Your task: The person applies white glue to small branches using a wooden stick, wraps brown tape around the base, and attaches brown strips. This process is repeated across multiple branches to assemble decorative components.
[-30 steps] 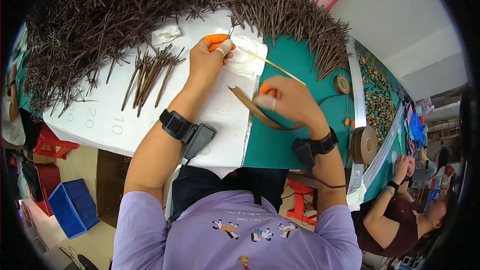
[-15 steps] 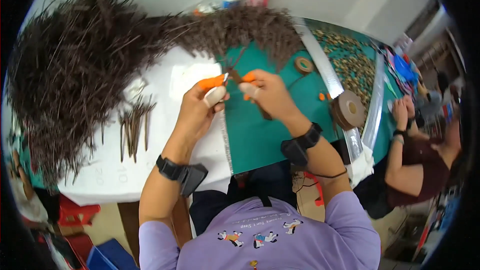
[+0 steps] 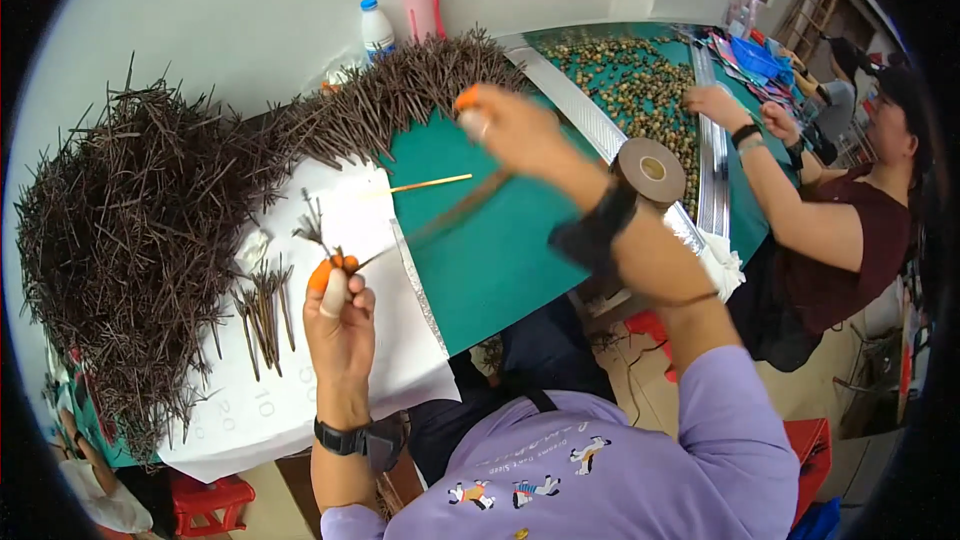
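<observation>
Evidently, your left hand [image 3: 342, 315] is the anchor: thumb and fingertips press together, pinching a dark branched stem [image 3: 316, 232] to the left of the green mat [image 3: 480, 280]. Its twigs point away from you, probably to leave the lower part free for the brown strip [image 3: 468, 201]. That strip slants from near your left fingertips across the mat towards your right hand [image 3: 515, 135]; stretched out so, it seems less likely to fold. Your right hand is raised over the mat's far part, too blurred to tell whether its fingers grip the strip. Loose stems [image 3: 265, 305] lie side by side left of the mat, seemingly for easy picking, and the large tape roll [image 3: 632, 178] sits by its right edge, perhaps out of your way.

Compared with half a second ago, your hands have gone from nearly meeting by the mat's left edge to well apart, and the strip shows at far greater length. The thin stick [image 3: 430, 183] across that edge has come into sight, while the small roll on the mat no longer shows.
</observation>
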The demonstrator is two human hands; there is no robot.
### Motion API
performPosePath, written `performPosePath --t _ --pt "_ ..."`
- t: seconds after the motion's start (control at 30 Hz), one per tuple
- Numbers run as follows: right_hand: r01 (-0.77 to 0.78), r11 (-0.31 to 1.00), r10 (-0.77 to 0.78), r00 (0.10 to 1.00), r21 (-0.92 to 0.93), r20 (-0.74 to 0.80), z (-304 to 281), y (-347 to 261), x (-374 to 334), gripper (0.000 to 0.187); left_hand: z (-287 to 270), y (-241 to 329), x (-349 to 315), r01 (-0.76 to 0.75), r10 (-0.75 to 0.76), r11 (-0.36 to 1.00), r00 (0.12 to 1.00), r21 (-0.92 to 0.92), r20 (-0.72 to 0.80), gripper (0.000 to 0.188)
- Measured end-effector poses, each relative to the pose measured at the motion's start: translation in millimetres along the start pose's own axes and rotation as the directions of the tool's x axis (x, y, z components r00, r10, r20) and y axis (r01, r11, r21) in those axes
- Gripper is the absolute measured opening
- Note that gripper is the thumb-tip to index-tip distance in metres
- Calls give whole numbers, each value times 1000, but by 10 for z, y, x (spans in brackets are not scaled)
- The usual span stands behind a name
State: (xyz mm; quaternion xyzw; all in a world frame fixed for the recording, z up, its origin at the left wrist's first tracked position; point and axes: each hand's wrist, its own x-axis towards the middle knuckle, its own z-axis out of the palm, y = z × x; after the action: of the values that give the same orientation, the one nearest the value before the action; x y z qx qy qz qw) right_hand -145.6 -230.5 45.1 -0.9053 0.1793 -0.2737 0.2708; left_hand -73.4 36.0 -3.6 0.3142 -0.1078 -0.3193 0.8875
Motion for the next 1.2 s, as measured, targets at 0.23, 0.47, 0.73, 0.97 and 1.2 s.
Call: performPosePath --t 0.23,0.47,0.73,0.97,1.2 --pt "60 890 103 939 -452 329 -380 1151 470 33 -164 140 -309 9 -9 1000 1000 4 -2 16" --pt "5 838 282 852 -545 441 -199 1115 386 47 -441 361 -628 -14 8 997 997 -76 -71 18" --pt "25 731 340 853 -682 396 -322 1086 443 54 -829 756 -1187 -99 70 986 976 -135 -204 20" --pt "144 979 -168 972 147 166 166 -143 361 27 -477 721 -1105 -60 51 997 985 -47 -162 20" --pt "-6 772 -468 673 636 573 506 -1063 -755 33 89 447 -623 -62 63 998 995 18 -82 18"
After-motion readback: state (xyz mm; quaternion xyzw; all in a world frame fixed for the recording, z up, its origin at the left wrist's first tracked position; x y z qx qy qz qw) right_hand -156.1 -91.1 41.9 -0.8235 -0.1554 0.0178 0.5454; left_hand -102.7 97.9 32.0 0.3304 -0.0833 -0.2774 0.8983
